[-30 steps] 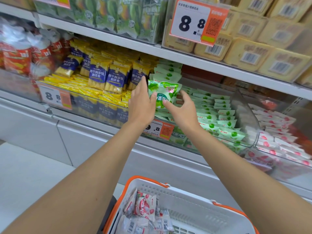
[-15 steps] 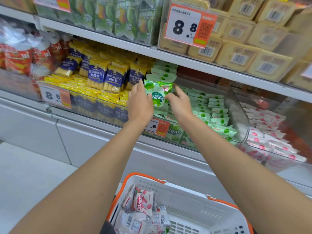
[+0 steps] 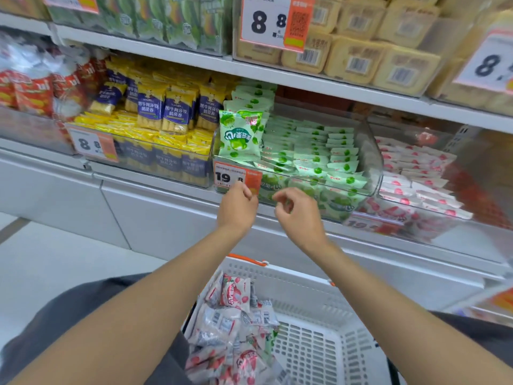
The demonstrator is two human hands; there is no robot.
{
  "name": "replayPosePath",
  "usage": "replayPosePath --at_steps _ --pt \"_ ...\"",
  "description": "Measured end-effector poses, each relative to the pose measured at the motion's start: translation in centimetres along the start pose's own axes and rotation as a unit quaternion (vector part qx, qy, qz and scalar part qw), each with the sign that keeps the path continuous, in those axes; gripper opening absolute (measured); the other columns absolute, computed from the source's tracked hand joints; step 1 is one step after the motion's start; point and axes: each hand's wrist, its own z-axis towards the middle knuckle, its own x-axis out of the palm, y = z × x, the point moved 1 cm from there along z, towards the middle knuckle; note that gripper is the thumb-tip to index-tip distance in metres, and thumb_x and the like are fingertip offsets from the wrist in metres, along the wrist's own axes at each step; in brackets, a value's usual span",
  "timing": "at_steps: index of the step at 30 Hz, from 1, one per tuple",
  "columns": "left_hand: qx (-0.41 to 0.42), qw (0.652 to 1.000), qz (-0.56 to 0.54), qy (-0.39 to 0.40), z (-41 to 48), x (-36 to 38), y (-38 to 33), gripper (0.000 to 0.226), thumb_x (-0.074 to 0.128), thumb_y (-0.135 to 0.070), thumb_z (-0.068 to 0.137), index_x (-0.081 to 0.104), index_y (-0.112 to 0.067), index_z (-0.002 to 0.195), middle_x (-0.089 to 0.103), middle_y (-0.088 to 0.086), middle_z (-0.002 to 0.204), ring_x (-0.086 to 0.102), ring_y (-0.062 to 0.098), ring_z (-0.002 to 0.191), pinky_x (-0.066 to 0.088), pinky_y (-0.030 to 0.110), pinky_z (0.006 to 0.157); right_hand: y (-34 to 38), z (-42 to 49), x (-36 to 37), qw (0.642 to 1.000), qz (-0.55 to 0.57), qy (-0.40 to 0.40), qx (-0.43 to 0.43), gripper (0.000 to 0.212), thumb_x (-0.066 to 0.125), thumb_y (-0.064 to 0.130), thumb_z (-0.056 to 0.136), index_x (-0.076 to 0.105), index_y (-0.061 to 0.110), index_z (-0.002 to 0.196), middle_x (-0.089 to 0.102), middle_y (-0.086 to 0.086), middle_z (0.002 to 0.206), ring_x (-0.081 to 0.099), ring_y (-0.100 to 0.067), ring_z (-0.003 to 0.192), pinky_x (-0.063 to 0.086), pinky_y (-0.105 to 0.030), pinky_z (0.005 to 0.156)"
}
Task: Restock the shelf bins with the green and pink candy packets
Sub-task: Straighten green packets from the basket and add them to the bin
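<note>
Shop shelving fills the background, with clear bins along a white shelf [image 3: 166,194]. The fingers [image 3: 248,192] of the left hand [image 3: 237,208] are loosely curled and pinch nothing, just in front of an orange price tag [image 3: 236,177]. The right hand [image 3: 299,213] beside it curls its fingers [image 3: 281,196] the same way, empty. Above them, one green candy packet [image 3: 241,134] stands upright at the front left of the green bin [image 3: 373,165]. Pink packets [image 3: 416,173] fill the next bin to the right. More pink packets [image 3: 236,294] lie in the white basket [image 3: 319,345] below.
</note>
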Motion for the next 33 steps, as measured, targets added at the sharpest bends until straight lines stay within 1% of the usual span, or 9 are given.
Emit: replayPosePath --at_steps 5,8,11,13,16,19,22,29,33 --pt "-0.108 0.981 0.07 0.147 -4.4 5.7 6.0 0.028 0.059 -0.013 0.089 0.044 -0.021 0.068 0.067 0.012 0.1 0.062 0.03 0.1 0.045 0.032 0.081 -8.3 -8.1 3.3 0.964 0.009 0.215 0.159 0.021 0.056 0.006 0.085 0.072 0.016 0.093 0.068 0.007 0.085 0.057 -0.007 0.074 0.044 -0.023 0.074" --pt "-0.119 0.96 0.138 0.212 -6.3 8.0 9.2 0.007 0.058 -0.016 0.089 0.061 -0.01 0.087 0.07 0.014 0.102 0.065 0.03 0.097 0.051 0.034 0.081 -13.3 -12.9 5.7 0.928 0.008 0.289 0.234 0.024 0.053 0.004 0.086 0.072 0.017 0.093 0.071 0.0 0.102 0.063 -0.016 0.094 0.047 -0.022 0.082" --pt "-0.124 0.936 0.189 0.27 -7.7 9.5 12.0 0.014 0.058 -0.01 0.087 0.07 -0.003 0.092 0.072 0.009 0.098 0.067 0.026 0.093 0.054 0.034 0.083 -16.8 -16.5 8.2 0.888 0.01 0.341 0.307 0.026 0.05 0.001 0.091 0.069 0.008 0.108 0.065 -0.007 0.117 0.06 -0.02 0.088 0.046 -0.015 0.06" --pt "-0.122 0.92 0.222 0.298 -8.4 10.1 13.4 0.015 0.058 -0.009 0.087 0.071 -0.005 0.082 0.073 0.01 0.097 0.067 0.023 0.092 0.054 0.032 0.082 -18.2 -18.0 9.8 0.869 0.037 0.352 0.346 0.03 0.048 0.0 0.095 0.063 0.005 0.12 0.06 -0.009 0.125 0.055 -0.019 0.08 0.037 -0.012 0.048" --pt "-0.112 0.905 0.268 0.31 -9.0 10.2 15.0 0.013 0.052 -0.012 0.092 0.061 -0.017 0.083 0.07 0.005 0.099 0.058 0.017 0.084 0.048 0.026 0.074 -20.0 -19.4 11.9 0.833 0.065 0.346 0.426 0.034 0.043 0.001 0.096 0.056 0.001 0.127 0.061 -0.013 0.114 0.05 -0.017 0.065 0.037 -0.021 0.05" --pt "-0.11 0.902 0.277 0.313 -9.3 10.0 16.4 0.011 0.052 -0.012 0.092 0.06 -0.018 0.086 0.069 0.002 0.101 0.062 0.018 0.091 0.05 0.031 0.083 -22.0 -20.9 13.2 0.757 0.062 0.337 0.557 0.021 0.043 0.0 0.096 0.054 0.0 0.114 0.054 -0.009 0.081 0.045 -0.015 0.058 0.042 -0.027 0.054" --pt "-0.086 0.895 0.297 0.32 -9.6 9.7 16.5 0.014 0.049 -0.012 0.094 0.061 -0.017 0.089 0.067 0.001 0.1 0.062 0.02 0.093 0.052 0.035 0.084 -23.2 -22.3 13.8 0.707 0.077 0.311 0.631 0.009 0.048 -0.003 0.093 0.055 -0.002 0.099 0.053 -0.01 0.075 0.052 -0.019 0.062 0.05 -0.028 0.07" --pt "-0.051 0.912 0.263 0.312 -10.0 9.5 14.5 0.015 0.048 -0.01 0.096 0.062 -0.014 0.099 0.059 -0.003 0.088 0.055 0.017 0.078 0.041 0.027 0.066 -22.9 -21.0 12.7 0.726 0.109 0.276 0.621 0.028 0.044 -0.001 0.093 0.059 -0.005 0.116 0.057 -0.013 0.083 0.052 -0.024 0.071 0.045 -0.03 0.066" --pt "-0.044 0.909 0.261 0.321 -10.4 9.3 14.5 0.014 0.049 -0.014 0.097 0.062 -0.014 0.101 0.059 -0.004 0.09 0.056 0.016 0.081 0.044 0.025 0.061 -22.3 -21.8 13.1 0.715 0.109 0.308 0.618 0.036 0.042 -0.003 0.093 0.054 -0.001 0.127 0.059 -0.013 0.101 0.056 -0.024 0.085 0.052 -0.032 0.081"
